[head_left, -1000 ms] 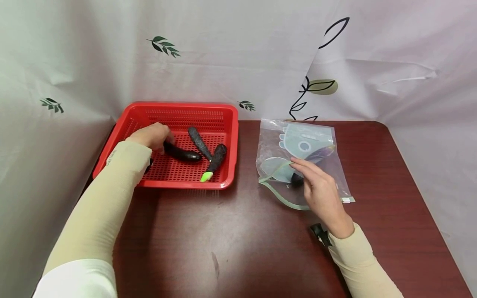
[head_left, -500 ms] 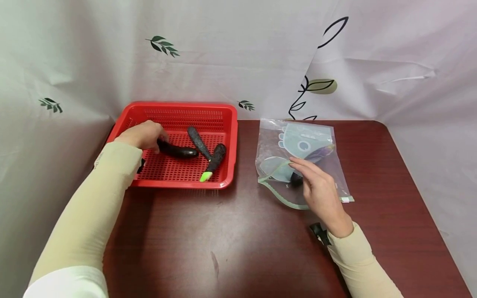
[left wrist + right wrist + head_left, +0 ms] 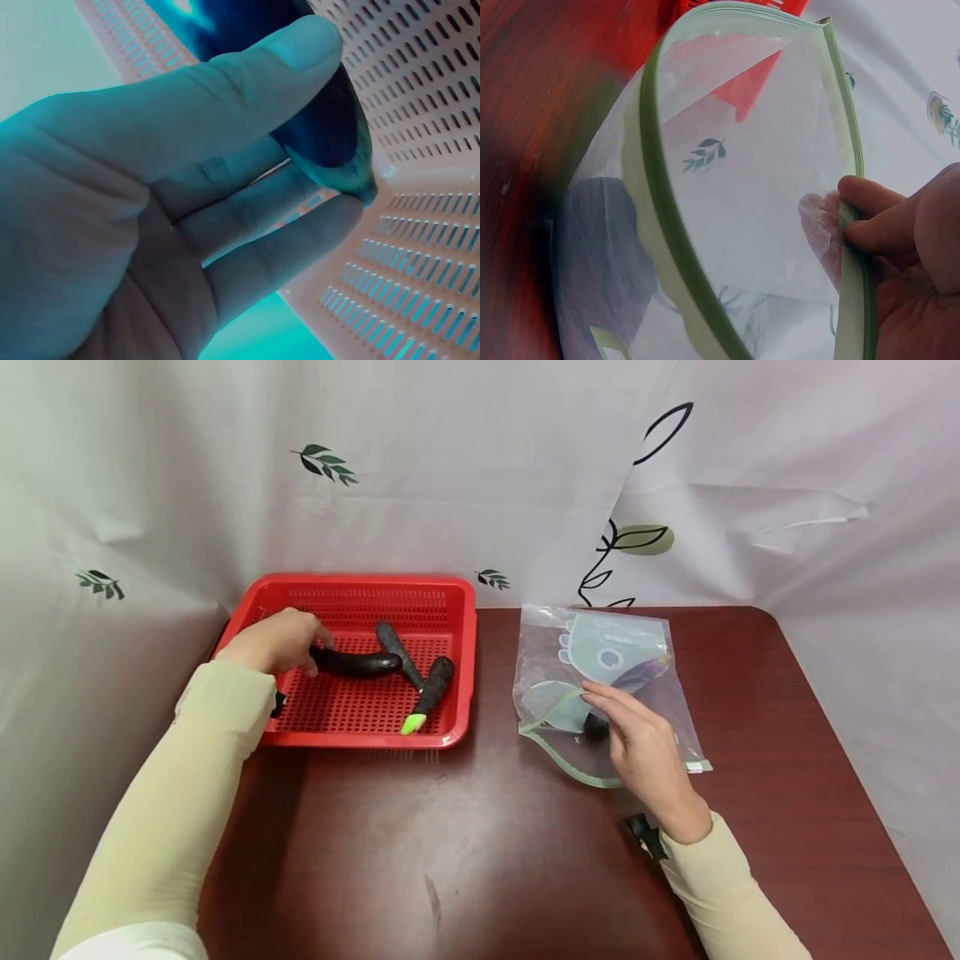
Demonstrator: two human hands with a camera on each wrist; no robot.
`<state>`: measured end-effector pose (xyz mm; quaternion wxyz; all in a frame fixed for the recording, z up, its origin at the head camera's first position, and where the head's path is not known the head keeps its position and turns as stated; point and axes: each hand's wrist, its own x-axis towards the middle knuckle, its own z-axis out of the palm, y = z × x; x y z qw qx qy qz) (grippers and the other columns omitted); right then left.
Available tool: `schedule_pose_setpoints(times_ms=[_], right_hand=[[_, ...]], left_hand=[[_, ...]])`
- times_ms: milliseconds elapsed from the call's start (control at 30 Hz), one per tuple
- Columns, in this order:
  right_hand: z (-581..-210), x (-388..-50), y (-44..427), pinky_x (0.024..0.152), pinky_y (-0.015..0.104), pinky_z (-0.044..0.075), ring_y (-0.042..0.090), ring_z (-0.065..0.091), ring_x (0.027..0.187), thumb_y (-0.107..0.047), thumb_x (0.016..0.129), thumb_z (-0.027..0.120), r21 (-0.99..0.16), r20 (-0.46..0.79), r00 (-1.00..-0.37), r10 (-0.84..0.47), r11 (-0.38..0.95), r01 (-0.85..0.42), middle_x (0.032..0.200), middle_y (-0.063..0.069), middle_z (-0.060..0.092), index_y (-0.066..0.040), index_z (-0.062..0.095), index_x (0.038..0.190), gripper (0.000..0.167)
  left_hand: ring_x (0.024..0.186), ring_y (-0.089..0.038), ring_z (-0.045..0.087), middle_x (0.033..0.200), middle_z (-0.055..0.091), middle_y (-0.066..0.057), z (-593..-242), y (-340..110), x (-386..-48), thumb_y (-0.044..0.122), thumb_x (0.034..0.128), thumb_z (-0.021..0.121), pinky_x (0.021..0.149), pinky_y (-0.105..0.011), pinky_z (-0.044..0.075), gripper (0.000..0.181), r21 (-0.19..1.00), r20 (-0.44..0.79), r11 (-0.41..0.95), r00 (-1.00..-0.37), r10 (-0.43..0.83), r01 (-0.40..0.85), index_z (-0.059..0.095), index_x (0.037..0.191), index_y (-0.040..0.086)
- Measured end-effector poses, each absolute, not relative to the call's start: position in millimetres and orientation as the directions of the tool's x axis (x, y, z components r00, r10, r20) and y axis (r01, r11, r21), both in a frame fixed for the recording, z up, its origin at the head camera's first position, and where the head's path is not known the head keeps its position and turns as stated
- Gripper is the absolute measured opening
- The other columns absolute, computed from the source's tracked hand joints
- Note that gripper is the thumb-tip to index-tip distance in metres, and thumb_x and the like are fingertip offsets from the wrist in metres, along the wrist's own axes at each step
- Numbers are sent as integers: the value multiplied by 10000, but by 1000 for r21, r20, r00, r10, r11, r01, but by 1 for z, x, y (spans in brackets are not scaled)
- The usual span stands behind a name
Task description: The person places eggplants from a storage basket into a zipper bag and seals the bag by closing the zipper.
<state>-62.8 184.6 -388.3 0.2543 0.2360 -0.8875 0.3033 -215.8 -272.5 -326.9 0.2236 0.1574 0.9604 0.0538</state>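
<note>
My left hand (image 3: pixel 272 640) reaches into the red basket (image 3: pixel 468 693) and grips a glossy, dark eggplant (image 3: pixel 363 666) by one end. In the left wrist view its thumb (image 3: pixel 247 86) presses across the eggplant (image 3: pixel 330 131), with the fingers behind it. On the right, my right hand (image 3: pixel 651 756) pinches the rim of a clear zip bag (image 3: pixel 534 652) printed with a pale blue figure. The right wrist view shows the bag's mouth parted, its green zip edge (image 3: pixel 853 142) between thumb and fingers. A dark, rounded item (image 3: pixel 596 725) lies inside the bag, partly hidden by the hand.
Two more dark, long vegetables lie in the basket: a dull grey-black one (image 3: pixel 397 652) and one with a bright green tip (image 3: pixel 432 689). Basket and bag rest on a brown table (image 3: pixel 450 843). A white patterned curtain (image 3: pixel 420 468) hangs behind.
My left hand has shifted left and slightly down toward the basket's left side, drawing the eggplant a little left. The right hand keeps its hold on the bag. The view has tilted slightly.
</note>
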Motion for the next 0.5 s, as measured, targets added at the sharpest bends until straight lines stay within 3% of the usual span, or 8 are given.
schedule_pose_setpoints(times_ms=[267,500], right_hand=[[-389,-63,184,678,288,487,226,682,1096,247,825,562,-409,605,-750,-269,703,-582,1277,69,678,17,715,1179,450],[-388,-63,185,661,257,449,227,685,1088,251,816,560,-406,608,-747,-269,703,-584,1270,74,681,17,717,1174,456]], left_hand=[[1071,-395,614,1168,673,-241,-321,-273,-208,2,750,843,841,-530,530,444,154,-362,927,-853,375,342,710,1173,-20],[1069,-402,601,1132,685,-212,-310,-270,-197,77,770,851,872,-564,506,485,169,-345,937,-872,346,305,695,1220,-11]])
